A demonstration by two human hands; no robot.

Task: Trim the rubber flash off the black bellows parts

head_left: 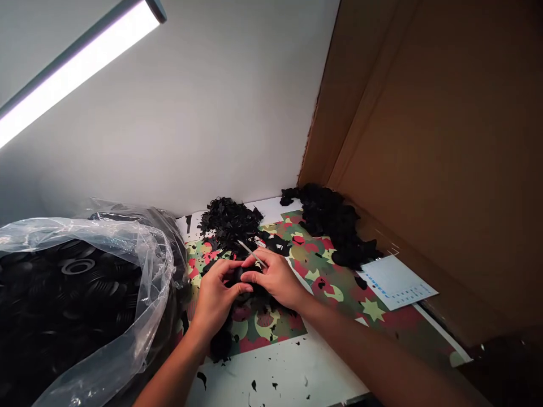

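Near the middle of the work surface, my left hand (218,291) is closed around the left side of a small black part (238,275). My right hand (278,277) meets it from the right, its fingers closed on a thin pale tool (251,252) that points up and to the left. The right thumb rests against the black part, whose underside is hidden by my fingers. Beneath both hands lies a camouflage-patterned sheet (271,325) strewn with black scraps. Just beyond my hands sits a heap of black shavings (231,220).
An open clear plastic bag (159,243) full of black ring-shaped parts (78,266) stands at the left. Black pieces (328,217) are piled at the back right by a cardboard wall (424,169). A white printed card (399,281) lies right. A lamp (85,65) hangs upper left.
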